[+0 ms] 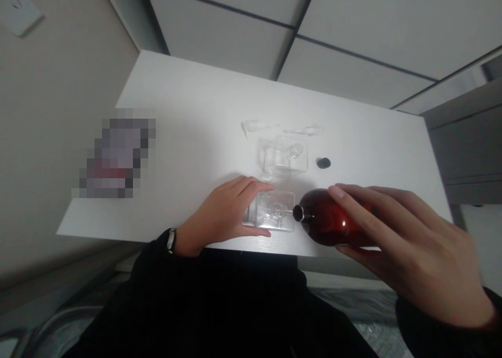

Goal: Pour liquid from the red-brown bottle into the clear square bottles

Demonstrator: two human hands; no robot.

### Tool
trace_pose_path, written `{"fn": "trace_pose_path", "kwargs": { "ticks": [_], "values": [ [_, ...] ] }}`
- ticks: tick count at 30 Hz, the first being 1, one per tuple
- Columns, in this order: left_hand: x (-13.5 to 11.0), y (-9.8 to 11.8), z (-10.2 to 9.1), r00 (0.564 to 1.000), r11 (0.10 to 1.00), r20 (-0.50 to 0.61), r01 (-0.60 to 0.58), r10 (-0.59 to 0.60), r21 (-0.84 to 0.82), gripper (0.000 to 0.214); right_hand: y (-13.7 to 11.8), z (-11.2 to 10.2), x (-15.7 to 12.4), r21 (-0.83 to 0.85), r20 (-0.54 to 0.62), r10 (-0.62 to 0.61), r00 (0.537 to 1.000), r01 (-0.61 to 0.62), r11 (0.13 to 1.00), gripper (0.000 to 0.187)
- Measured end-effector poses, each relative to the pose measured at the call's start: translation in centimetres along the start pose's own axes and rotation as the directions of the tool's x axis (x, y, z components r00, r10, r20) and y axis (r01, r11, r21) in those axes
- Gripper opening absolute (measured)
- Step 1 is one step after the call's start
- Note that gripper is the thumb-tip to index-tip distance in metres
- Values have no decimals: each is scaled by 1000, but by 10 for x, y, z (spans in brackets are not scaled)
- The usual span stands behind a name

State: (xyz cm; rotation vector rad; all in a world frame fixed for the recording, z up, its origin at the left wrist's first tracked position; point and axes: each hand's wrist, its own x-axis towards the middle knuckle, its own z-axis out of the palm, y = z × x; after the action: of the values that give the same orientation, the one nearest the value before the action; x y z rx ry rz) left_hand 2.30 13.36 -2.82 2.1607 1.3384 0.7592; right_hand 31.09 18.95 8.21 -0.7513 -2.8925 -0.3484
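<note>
My left hand (225, 214) is wrapped round a small clear square glass bottle (272, 211) near the front edge of the white table (188, 117). My right hand (396, 238) grips a dark red bottle (329, 219), tipped on its side. Its open black neck points left and sits right at the clear bottle's top. A second clear square bottle (284, 157) stands just behind. A small black cap (323, 163) lies to its right.
Two clear plastic droppers (282, 128) lie toward the back of the table. A blurred-out object (117, 154) rests at the table's left side. A beige wall rises on the left; grey cabinets stand at the right.
</note>
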Motion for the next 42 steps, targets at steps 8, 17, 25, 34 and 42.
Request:
{"fn": "trace_pose_path", "kwargs": {
  "ticks": [8, 17, 25, 34, 42],
  "values": [
    [-1, -1, 1, 1000, 1000, 3, -6, 6, -5, 80, 4, -1, -3, -8, 20, -12, 1000, 12, 1000, 91],
    [-1, -1, 2, 1000, 1000, 4, -4, 4, 2, 81, 2, 1, -3, -17, 12, 9, 1000, -9, 1000, 88],
    [0, -1, 2, 1000, 1000, -4, -7, 7, 3, 79, 5, 2, -5, -16, 16, -1, 1000, 1, 1000, 88],
    [0, 2, 0, 1000, 1000, 5, 8, -8, 2, 78, 2, 1, 0, -20, 10, 8, 1000, -8, 1000, 87],
    [0, 1, 1, 1000, 1000, 4, 7, -7, -1, 80, 3, 1, -2, -23, 23, 14, 1000, -13, 1000, 88]
  ]
}}
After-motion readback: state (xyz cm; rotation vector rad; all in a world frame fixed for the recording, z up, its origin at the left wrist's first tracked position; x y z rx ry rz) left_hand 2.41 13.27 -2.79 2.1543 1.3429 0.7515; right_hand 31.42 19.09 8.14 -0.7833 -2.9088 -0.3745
